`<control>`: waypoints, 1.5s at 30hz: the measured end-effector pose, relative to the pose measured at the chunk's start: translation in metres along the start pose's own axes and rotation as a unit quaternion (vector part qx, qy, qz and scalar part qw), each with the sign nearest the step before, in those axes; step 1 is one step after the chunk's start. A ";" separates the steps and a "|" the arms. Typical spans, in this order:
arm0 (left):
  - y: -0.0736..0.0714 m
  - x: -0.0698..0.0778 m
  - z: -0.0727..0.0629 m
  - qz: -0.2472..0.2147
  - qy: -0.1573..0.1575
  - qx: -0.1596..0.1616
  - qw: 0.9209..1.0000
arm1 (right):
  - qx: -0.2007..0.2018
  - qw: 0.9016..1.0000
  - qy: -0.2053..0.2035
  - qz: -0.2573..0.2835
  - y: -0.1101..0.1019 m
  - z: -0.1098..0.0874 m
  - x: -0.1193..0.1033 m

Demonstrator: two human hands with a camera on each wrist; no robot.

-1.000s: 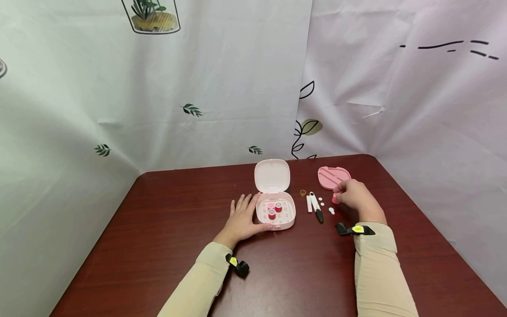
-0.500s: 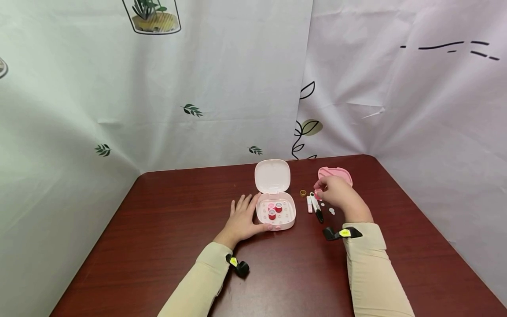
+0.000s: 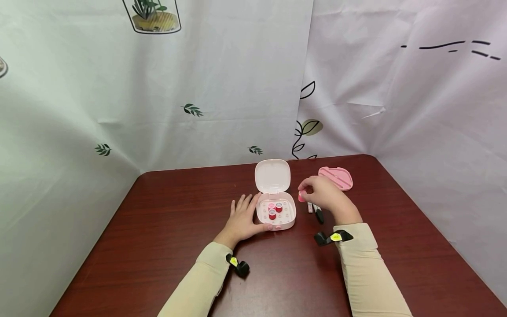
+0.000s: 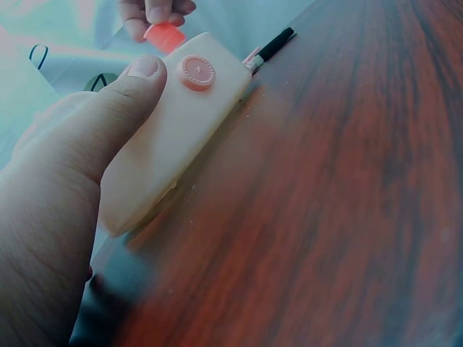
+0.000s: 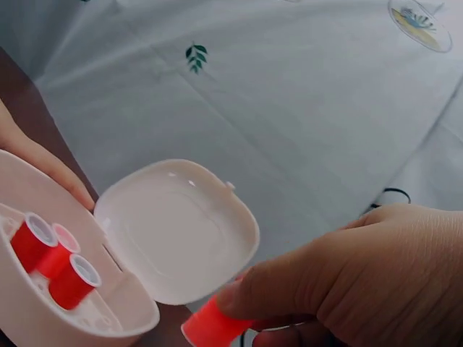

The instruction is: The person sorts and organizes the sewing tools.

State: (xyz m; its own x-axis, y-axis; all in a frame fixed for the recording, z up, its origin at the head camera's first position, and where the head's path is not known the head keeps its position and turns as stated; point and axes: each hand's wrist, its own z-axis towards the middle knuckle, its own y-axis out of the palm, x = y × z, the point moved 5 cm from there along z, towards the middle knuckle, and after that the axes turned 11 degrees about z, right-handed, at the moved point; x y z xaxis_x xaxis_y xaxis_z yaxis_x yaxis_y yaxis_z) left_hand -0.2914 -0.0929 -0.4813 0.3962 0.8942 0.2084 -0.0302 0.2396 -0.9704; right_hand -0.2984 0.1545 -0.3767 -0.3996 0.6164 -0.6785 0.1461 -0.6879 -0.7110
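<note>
A pale pink sewing box (image 3: pixel 293 220) stands on the table with its lid (image 5: pixel 177 231) raised. Inside it, three spools of thread (image 5: pixel 76 282) in red and bright pink stand upright on a pegged floor. My left hand (image 3: pixel 242 222) lies along the box's left side, fingers spread and straight. Its thumb (image 4: pixel 123 108) presses on the front wall beside the round clasp (image 4: pixel 197 72). Just right of the box, my right hand (image 3: pixel 328 196) pinches a bright pink thread spool (image 5: pixel 213 324) between thumb and fingers, held above the table.
A pink tray (image 3: pixel 341 177) lies at the back right. Below my right hand are a black-handled tool (image 3: pixel 319 215) and a small pink-and-white piece (image 3: pixel 310 208), both partly covered. A printed cloth (image 3: pixel 237 88) hangs behind the table (image 3: pixel 178 264).
My right hand has carried the pink spool leftward from beside the tray, over the small items, close to the box. My left hand and the box have stayed in place.
</note>
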 end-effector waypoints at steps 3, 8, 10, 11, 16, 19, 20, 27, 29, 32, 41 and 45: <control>0.001 0.000 0.000 0.002 -0.002 -0.003 1.000 | -0.010 1.000 0.010 0.003 0.007 0.003 -0.003; 0.001 -0.001 0.000 -0.002 -0.003 -0.005 1.000 | -0.031 0.999 0.019 0.000 0.020 0.007 -0.011; 0.001 -0.001 0.001 -0.003 -0.002 -0.005 1.000 | -0.038 0.999 0.006 -0.004 0.026 0.009 -0.013; 0.001 -0.001 0.001 -0.003 -0.002 -0.005 1.000 | -0.041 0.999 0.000 -0.005 0.028 0.009 -0.014; 0.000 0.000 0.001 0.000 0.000 -0.005 1.000 | -0.062 0.998 -0.011 -0.003 0.041 0.013 -0.015; -0.001 0.001 0.001 -0.001 0.002 -0.001 1.000 | -0.074 0.997 -0.006 -0.003 0.047 0.013 -0.016; -0.001 0.001 0.000 0.001 0.002 -0.002 1.000 | -0.077 0.997 -0.004 -0.004 0.048 0.013 -0.016; -0.001 0.001 0.000 0.002 0.004 0.001 1.000 | -0.088 0.996 -0.009 -0.013 0.062 0.015 -0.016; -0.002 0.002 0.000 0.000 0.006 0.003 1.000 | -0.089 0.996 -0.010 -0.012 0.064 0.015 -0.016; -0.002 0.002 0.000 0.001 0.006 0.004 1.000 | -0.091 0.996 -0.008 -0.014 0.066 0.015 -0.017; -0.002 0.002 -0.001 -0.006 0.004 0.005 1.000 | -0.092 0.995 -0.014 -0.031 0.069 0.016 -0.019; -0.001 0.001 -0.001 -0.004 0.003 0.003 1.000 | -0.092 0.995 -0.017 -0.036 0.070 0.016 -0.020</control>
State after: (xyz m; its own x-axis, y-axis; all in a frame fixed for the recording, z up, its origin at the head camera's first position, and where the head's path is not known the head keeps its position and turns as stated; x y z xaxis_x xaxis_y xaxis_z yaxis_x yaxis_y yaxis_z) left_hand -0.2905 -0.0925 -0.4802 0.4022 0.8897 0.2162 -0.0318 0.2496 -0.9678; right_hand -0.2941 0.0875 -0.4099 -0.4452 0.6454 -0.6207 0.2776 -0.5595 -0.7809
